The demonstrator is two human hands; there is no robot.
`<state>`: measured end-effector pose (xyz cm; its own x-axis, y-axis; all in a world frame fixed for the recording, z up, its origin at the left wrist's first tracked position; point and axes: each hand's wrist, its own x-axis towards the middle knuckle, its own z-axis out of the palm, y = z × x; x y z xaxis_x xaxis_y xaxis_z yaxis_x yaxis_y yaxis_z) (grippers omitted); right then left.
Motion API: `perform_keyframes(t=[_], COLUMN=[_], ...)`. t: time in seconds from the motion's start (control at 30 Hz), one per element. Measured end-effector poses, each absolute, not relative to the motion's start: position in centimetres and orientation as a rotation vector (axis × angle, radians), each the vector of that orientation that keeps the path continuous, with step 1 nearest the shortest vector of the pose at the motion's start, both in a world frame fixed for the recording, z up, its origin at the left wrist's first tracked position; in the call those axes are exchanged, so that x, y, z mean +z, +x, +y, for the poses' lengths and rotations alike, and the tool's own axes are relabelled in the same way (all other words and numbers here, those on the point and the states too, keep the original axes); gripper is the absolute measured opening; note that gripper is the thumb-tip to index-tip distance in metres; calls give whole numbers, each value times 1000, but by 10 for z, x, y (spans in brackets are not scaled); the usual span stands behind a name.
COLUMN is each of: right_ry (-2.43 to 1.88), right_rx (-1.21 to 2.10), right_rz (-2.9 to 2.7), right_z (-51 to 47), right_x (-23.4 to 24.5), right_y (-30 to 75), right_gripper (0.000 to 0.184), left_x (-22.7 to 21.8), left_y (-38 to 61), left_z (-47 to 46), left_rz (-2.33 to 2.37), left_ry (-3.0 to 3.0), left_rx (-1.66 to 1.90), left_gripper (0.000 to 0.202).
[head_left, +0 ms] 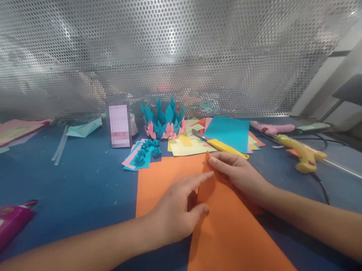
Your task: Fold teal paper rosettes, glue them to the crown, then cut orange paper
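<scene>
A sheet of orange paper (229, 227) is folded to a point at its far end and widens towards me. My right hand (237, 170) pinches it near that point, the thumb on top and the other fingers partly behind. From the left, my left hand (182, 206) reaches onto the same sheet, its index finger stretched out and its thumb apart, both touching the paper; its other fingers are hidden. A flat orange sheet (155, 175) lies on the table beneath. Just beyond my right hand rests a yellow utility knife (222, 145).
Behind stand a teal paper crown (163, 118) with pink bows and a blurred-out phone (119, 125). Small blue folded pieces (144, 151) lie left of the coloured sheets (227, 132). Yellow (304, 153) and pink (271, 128) glue guns with cords are right; a magenta device (11, 226) is left.
</scene>
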<state>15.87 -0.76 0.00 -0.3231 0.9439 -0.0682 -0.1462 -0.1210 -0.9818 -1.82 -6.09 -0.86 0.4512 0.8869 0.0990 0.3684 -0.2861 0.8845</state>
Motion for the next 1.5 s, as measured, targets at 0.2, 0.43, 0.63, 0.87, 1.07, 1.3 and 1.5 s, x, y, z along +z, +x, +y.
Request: perform_keyframes(t=[0.2, 0.43, 0.63, 0.87, 1.07, 1.3, 1.5], right_ry=[-1002, -1019, -996, -951, -930, -923, -974], right_rx=[1569, 1594, 1626, 1643, 1625, 1638, 1570], right_rz=[-1255, -1255, -1226, -1170, -1228, -1174, -1299], right_z=[-6, -6, -5, -3, -3, -2, -1], right_x=[-1, 3, 4, 4, 4, 7, 6], right_y=[160, 160, 161, 160, 162, 161, 161], right_gripper=[24, 23, 23, 22, 20, 20, 27], left_x=[-10, -9, -10, -9, -8, -9, -5], left_y=[-18, -16, -15, -13, -13, -13, -14], left_z=[-63, -64, -63, -63, -64, -64, -63], left_rz=[1031, 1028, 1026, 1029, 1020, 1032, 1058], left_ry=[1905, 1888, 1906, 1929, 1925, 1937, 1940], left_rx=[771, 740, 747, 729, 739, 721, 752], left_gripper=[63, 68, 67, 67, 67, 67, 67])
